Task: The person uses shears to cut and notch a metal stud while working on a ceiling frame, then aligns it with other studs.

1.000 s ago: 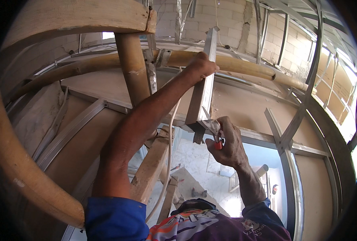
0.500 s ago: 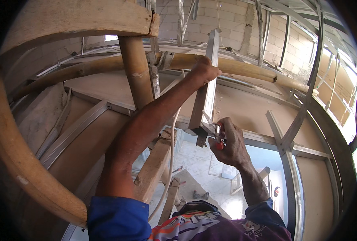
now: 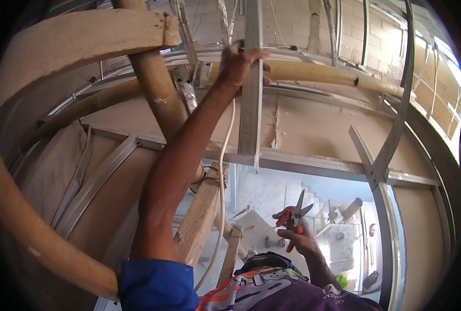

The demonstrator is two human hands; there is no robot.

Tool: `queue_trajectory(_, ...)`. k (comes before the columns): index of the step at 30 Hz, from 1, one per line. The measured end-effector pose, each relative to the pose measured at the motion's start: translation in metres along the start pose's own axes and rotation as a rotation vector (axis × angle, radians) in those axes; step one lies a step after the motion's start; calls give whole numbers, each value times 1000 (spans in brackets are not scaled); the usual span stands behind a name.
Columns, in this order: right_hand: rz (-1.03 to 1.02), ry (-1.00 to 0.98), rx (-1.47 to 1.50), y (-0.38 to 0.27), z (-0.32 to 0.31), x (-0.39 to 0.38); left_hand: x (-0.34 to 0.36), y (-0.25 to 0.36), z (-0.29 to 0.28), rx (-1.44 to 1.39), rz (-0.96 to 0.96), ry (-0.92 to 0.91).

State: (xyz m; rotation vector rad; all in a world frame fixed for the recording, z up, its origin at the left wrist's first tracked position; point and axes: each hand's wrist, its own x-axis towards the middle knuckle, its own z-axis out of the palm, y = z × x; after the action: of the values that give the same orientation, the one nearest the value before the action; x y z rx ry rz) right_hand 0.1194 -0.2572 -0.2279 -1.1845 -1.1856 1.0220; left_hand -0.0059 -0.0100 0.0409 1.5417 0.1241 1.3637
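My left hand (image 3: pixel 241 67) is wrapped round a long metal channel (image 3: pixel 250 114), which stands nearly upright in front of me. The channel's lower end hangs at the edge of the ceiling opening. Lower down and to the right, my right hand (image 3: pixel 299 236) grips red-handled tin snips (image 3: pixel 298 213). Their blades point up and stand apart, away from the channel. A bamboo pole (image 3: pixel 313 73) runs across behind my left hand.
A thick bamboo post (image 3: pixel 155 88) and a curved wooden beam (image 3: pixel 85 33) stand at the left. Metal framing (image 3: pixel 313 165) borders the opening, with a tiled floor far below. A pale cable (image 3: pixel 221 192) hangs beside a wooden beam (image 3: pixel 202 217). A metal strip (image 3: pixel 396 135) rises at the right.
The tin snips have come away from the channel's lower end and dropped toward me in my right hand. My left hand and the channel have shifted left and up, and the channel is straighter.
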Motion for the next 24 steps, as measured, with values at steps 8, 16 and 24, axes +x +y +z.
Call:
queue_trajectory(8, -266, 396, -298, 13, 4, 14, 18, -11, -11, -217, -249, 271)
queue_trajectory(16, -398, 475, -181, -85, 33, 58, 10, -6, 23, -223, -64, 416)
queue_trajectory(24, -379, 487, -151, -122, 31, 72, 15, -3, 30, -258, -111, 622)
